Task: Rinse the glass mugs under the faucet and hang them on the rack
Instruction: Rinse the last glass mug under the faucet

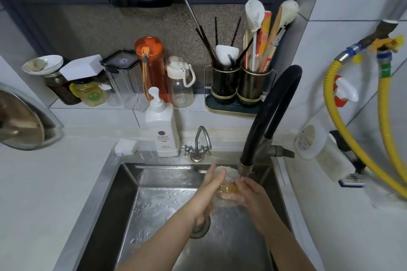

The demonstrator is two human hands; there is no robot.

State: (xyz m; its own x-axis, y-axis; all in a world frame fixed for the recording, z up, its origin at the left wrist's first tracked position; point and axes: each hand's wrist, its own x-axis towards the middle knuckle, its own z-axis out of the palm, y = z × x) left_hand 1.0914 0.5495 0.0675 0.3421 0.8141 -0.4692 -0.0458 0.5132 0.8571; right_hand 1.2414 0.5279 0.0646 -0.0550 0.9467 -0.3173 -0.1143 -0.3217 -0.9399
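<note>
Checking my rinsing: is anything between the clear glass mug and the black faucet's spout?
Nothing visible. Both hands, left hand and right hand, hold the clear glass mug just beside the black faucet's spout.

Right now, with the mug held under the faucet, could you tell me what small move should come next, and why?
Probably turn the mug under the faucet: both the left hand and right hand hold it in the stream over the sink, so rinsing looks unfinished.
</note>
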